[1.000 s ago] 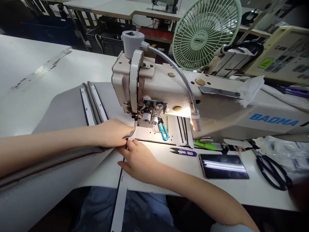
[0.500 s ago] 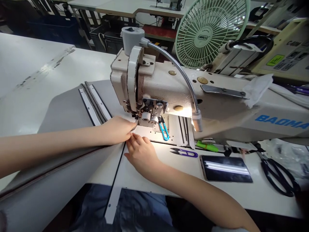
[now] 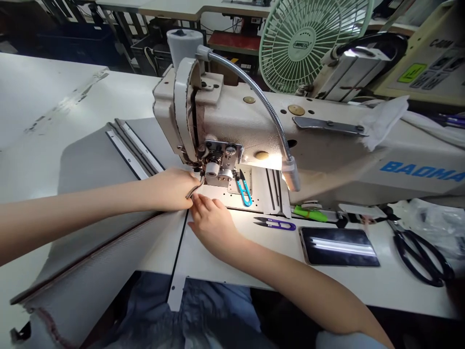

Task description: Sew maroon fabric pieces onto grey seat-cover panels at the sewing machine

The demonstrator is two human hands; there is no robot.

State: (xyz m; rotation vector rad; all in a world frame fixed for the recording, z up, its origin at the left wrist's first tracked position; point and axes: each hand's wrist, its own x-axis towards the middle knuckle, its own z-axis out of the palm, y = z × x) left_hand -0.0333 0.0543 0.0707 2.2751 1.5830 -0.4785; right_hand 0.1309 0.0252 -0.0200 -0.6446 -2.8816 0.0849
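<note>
A sewing machine point(image 3: 218, 111) stands ahead of me, its presser foot area just beyond my fingers. My left hand point(image 3: 176, 190) is closed over the edge of a large grey fabric panel point(image 3: 90, 160), and a thin grey cord-like edge point(image 3: 195, 188) shows beside its fingers. Close against it, my right hand point(image 3: 214, 220) has its fingers bent together on a long white strip with a black edge point(image 3: 177, 291). The strip hangs from the hands over the table edge onto my lap. Its upper end is hidden under the fingers.
Blue thread snips point(image 3: 247, 194) lie on the machine bed, and purple snips point(image 3: 278, 224) on the table. Farther right are a phone point(image 3: 339, 246), large black scissors point(image 3: 423, 257) and a green-handled tool point(image 3: 310, 213). A green fan point(image 3: 301, 46) stands behind the machine.
The strip's hanging end has risen towards the table. The grey panel's near-left part has shifted, showing its corner. More grey cord shows by my left hand. The view has shifted slightly.
</note>
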